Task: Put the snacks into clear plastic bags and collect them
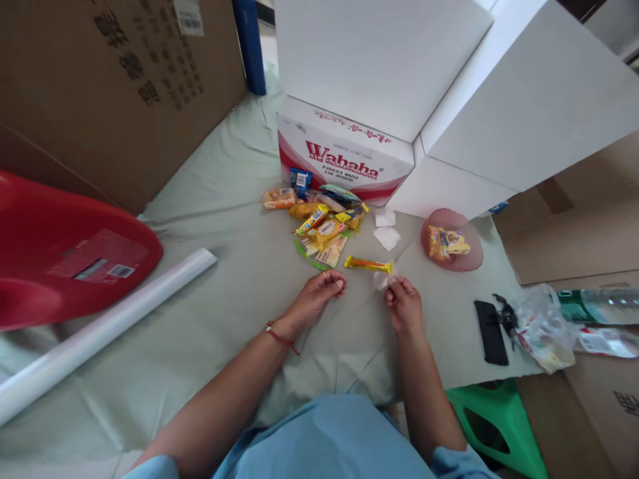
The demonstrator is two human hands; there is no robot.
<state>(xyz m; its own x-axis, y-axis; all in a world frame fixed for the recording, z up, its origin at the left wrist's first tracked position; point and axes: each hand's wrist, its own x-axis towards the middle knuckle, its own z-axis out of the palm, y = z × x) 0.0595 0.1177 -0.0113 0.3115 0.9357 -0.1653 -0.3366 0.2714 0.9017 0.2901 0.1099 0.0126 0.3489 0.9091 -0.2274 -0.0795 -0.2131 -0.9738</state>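
My right hand (403, 304) is closed in a pinch on a small white wrapper (380, 280) just above the cloth. My left hand (321, 291) rests on the pale green cloth (229, 293) with its fingers curled in; whether anything is in them I cannot make out. A red string circles its wrist. Just beyond both hands lies a yellow snack bar (368, 265). Behind it sits a pile of wrapped snacks (322, 223). Two white paper pieces (387, 233) lie to the right of the pile.
A pink bowl (466, 256) with a few snack packets stands at the right. Behind are a Wahaha carton (344, 156), white boxes (499, 100) and a brown carton (114, 86). A red plastic seat (64, 253) and a white roll (104, 326) lie left; a black case (490, 331), plastic bag (544, 329) and green stool (499, 419) right.
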